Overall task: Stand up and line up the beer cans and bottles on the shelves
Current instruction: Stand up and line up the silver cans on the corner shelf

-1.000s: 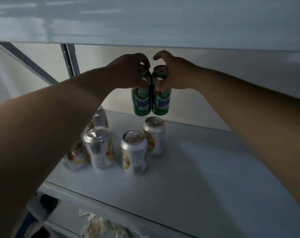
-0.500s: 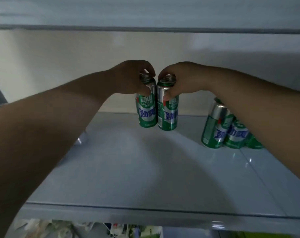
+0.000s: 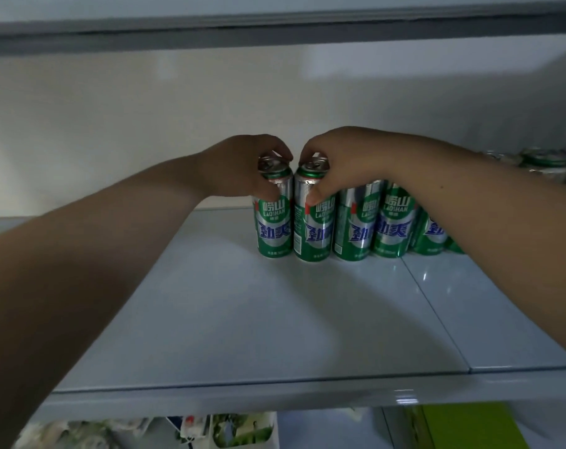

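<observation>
Hands grip can tops: L hand [image 3: 243,166] on left can [image 3: 274,222], R hand [image 3: 336,163] on next can [image 3: 314,222], both upright on shelf [image 3: 275,319], beside can row [image 3: 385,222].

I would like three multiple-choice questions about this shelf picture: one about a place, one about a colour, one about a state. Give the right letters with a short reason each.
1. Where does the can in the left hand stand in the row?
A. at the row's left end
B. at the row's right end
C. on the shelf above

2. What is the main colour of the cans?
A. red
B. green
C. yellow

3. In what state is the can in the right hand?
A. lying on its side
B. upside down
C. upright

Answers: 1 A, the left can has only bare shelf to its left. 2 B, the labels are green with silver. 3 C, the right can shows its pull-tab top upward, base at the shelf.
</observation>
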`<move>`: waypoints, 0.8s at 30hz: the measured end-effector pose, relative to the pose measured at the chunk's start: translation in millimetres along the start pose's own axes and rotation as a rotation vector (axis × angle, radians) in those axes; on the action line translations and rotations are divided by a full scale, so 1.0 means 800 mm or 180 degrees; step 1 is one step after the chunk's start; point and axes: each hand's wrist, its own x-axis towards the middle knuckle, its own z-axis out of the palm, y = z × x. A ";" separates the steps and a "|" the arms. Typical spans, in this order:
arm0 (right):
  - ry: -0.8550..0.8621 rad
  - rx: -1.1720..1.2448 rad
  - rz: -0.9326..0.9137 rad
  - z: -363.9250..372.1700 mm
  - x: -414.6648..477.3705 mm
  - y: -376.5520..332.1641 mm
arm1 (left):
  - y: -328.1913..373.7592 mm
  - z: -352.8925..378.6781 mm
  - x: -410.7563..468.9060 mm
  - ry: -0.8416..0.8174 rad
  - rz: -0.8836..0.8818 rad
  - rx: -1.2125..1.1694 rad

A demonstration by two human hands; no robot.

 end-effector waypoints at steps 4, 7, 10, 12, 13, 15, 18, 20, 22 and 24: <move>-0.0005 0.0087 0.0019 0.003 -0.004 0.005 | -0.001 0.002 0.001 -0.0018 -0.0009 -0.0035; 0.0032 0.0086 0.0032 0.007 -0.007 0.004 | -0.002 0.002 -0.001 -0.0037 -0.0012 -0.0066; 0.0027 0.0105 0.0008 0.008 -0.009 0.004 | -0.003 0.002 -0.002 -0.0006 0.0004 -0.0139; 0.0005 0.0105 0.0050 0.007 -0.013 0.000 | 0.001 0.005 -0.003 -0.0003 0.0097 -0.0030; 0.0000 0.0075 0.0061 0.008 -0.014 -0.001 | 0.003 0.006 -0.004 -0.0015 0.0180 0.0013; 0.0020 -0.0026 0.0057 0.010 -0.017 -0.003 | 0.002 0.011 -0.009 -0.0036 0.0313 0.0044; 0.0139 -0.0247 0.0082 0.019 -0.022 -0.005 | -0.010 0.020 -0.019 0.0062 0.0135 0.0043; 0.0325 -0.0628 0.0113 0.028 -0.024 -0.005 | -0.016 0.029 -0.028 0.0148 0.0093 0.0116; 0.0618 -0.0860 0.0142 0.042 -0.030 -0.009 | -0.019 0.039 -0.039 0.0241 0.0119 0.0516; 0.1044 -0.0868 0.0017 0.061 -0.038 -0.018 | -0.024 0.050 -0.050 0.0564 0.0180 0.1029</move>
